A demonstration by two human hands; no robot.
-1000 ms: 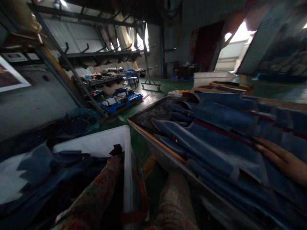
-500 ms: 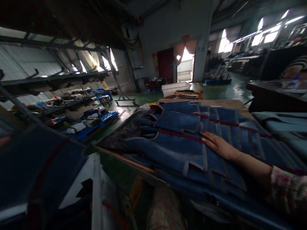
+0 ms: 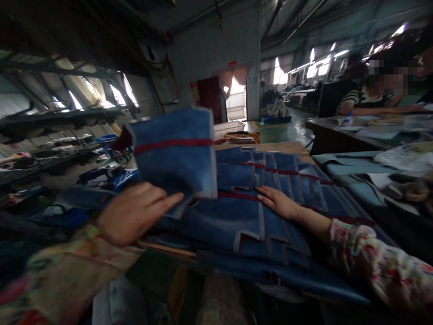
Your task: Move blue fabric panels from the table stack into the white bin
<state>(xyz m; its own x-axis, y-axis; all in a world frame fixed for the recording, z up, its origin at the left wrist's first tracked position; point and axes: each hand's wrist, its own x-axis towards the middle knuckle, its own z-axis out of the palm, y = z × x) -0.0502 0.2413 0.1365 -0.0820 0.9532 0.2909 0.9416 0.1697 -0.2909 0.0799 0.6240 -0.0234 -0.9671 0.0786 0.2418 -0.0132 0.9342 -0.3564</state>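
Left fingers [image 3: 169,199] seemingly pinch blue piece [image 3: 176,151].

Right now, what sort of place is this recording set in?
Most likely a garment or leather-goods workshop. A stack of cut blue pieces covers the worktable, the left hand lifts one blue piece, racks line the wall, and other people sit at a table beyond.
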